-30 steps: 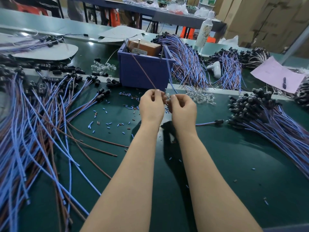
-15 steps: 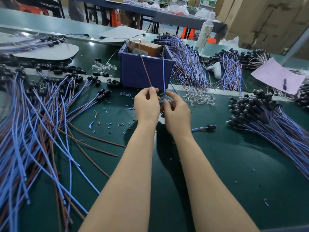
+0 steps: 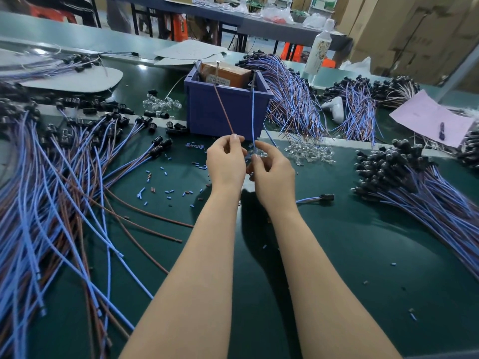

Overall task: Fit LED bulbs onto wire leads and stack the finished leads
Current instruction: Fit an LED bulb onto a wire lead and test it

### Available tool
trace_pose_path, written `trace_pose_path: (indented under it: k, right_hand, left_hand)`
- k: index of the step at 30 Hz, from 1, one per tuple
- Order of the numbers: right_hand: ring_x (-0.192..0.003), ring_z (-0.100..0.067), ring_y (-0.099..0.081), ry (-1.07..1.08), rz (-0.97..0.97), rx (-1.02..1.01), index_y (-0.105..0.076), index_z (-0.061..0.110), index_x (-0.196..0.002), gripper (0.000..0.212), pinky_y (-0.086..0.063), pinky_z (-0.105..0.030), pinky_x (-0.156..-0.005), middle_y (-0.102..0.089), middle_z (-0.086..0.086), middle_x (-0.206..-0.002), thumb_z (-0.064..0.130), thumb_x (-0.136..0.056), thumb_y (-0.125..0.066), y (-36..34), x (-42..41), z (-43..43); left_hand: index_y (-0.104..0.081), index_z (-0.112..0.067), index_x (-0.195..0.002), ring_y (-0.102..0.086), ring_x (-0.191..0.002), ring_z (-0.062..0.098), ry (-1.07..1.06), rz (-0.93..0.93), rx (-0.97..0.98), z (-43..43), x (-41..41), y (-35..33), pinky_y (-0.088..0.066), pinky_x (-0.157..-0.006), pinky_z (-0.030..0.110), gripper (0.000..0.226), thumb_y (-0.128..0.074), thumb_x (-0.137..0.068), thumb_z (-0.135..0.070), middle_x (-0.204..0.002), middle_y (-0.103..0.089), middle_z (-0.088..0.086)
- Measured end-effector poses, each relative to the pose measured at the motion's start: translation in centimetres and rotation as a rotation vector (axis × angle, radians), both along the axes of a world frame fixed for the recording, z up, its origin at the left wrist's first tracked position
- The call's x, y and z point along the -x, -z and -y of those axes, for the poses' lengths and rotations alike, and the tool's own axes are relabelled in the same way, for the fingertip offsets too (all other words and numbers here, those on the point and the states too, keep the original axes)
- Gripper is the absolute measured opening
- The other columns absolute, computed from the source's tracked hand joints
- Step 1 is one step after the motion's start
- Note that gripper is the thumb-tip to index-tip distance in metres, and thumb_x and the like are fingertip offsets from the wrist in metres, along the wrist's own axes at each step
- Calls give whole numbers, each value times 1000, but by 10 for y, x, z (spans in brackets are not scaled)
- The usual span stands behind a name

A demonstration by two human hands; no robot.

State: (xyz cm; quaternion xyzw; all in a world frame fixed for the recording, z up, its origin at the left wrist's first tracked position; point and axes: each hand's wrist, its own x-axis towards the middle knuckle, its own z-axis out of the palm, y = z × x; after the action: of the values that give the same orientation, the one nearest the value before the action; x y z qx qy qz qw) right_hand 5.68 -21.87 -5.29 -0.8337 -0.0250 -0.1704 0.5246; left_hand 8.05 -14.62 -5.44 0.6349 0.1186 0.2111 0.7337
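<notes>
My left hand pinches a brown wire that rises up and to the left in front of the blue bin. Close beside it, my right hand pinches a blue wire that stands almost upright. What sits between my fingertips is hidden. A small heap of clear LED bulbs lies just right of my hands. Loose blue and brown leads with black holders fan out on the left. A stack of leads with black ends lies on the right.
A blue bin holding a brown box stands right behind my hands. One short lead with a black holder lies near my right wrist. Cut bits of insulation dot the green mat. More bundles, a pink paper and a white bottle are further back.
Both hands have shifted slightly left and lower. The two wires have swung from a leftward slant to a more upright stand in front of the bin.
</notes>
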Motion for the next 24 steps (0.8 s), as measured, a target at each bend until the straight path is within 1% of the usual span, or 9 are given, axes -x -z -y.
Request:
trace_pose_path:
  k: [7,9,13,16,19,20,22,23,24]
  right_hand:
    - [-83,-25,-65,1,14,-2,-61,14,-120,28,-52,-44,-84,-71,-10,-90,10,-94,-50,0,-1,0]
    - [-84,-23,-66,0,24,10,-61,14,-120,29,-53,-44,-84,-71,-10,-92,10,-94,-50,0,-1,0]
    - [-81,-23,-65,-8,28,10,-61,14,-120,29,-53,-42,-84,-71,-9,-88,10,-94,-50,0,0,0]
    - [-77,-19,-64,-18,23,10,-63,14,-115,26,-52,-33,-80,-70,-5,-84,10,-93,-50,-1,1,1]
    - [-64,-4,-59,-48,3,27,-62,14,-105,16,-45,-17,-66,-62,8,-70,11,-93,-51,-8,2,3]
    - [-63,-2,-58,-75,-9,23,-61,15,-102,13,-45,-17,-67,-62,9,-70,11,-94,-51,-12,3,4]
    - [-69,-9,-60,-157,-31,32,-61,14,-97,12,-49,-26,-73,-64,4,-76,11,-94,-50,-23,6,8]
    - [-72,-14,-60,-202,-35,69,-63,11,-96,13,-48,-30,-74,-65,1,-78,11,-94,-50,-29,8,11]
    - [-74,-18,-58,-239,-32,134,-64,8,-94,14,-46,-32,-73,-65,-2,-79,12,-94,-50,-34,11,15]
  left_hand:
    - [-65,-10,-92,-51,-62,8,30,2,-2,0,1,0,-44,-58,22,24,-44,-99,-19,-64,-52,-5]
    - [-65,-10,-93,-52,-62,8,39,0,-3,0,1,-1,-44,-57,21,24,-44,-99,-19,-64,-52,-5]
    - [-66,-13,-90,-53,-64,9,40,-14,3,1,2,-2,-47,-60,24,23,-45,-98,-19,-65,-55,-6]
    - [-67,-14,-90,-54,-70,16,59,-14,-25,1,3,-5,-50,-67,33,21,-47,-97,-18,-75,-62,-2]
    - [-67,-13,-96,-57,-75,20,112,-16,-51,0,5,-12,-49,-64,31,21,-47,-98,-17,-81,-64,2]
    - [-66,-13,-95,-57,-74,19,131,-14,-35,1,6,-15,-48,-59,27,21,-46,-98,-17,-79,-62,1]
    - [-64,-12,-92,-56,-68,13,176,4,36,3,11,-24,-44,-48,18,21,-45,-99,-15,-77,-61,-2]
    - [-64,-13,-89,-56,-66,8,198,27,61,4,14,-30,-42,-48,14,21,-46,-99,-15,-77,-62,-5]
    - [-64,-15,-86,-56,-66,3,219,59,63,5,17,-37,-43,-52,13,21,-46,-98,-15,-76,-63,-9]
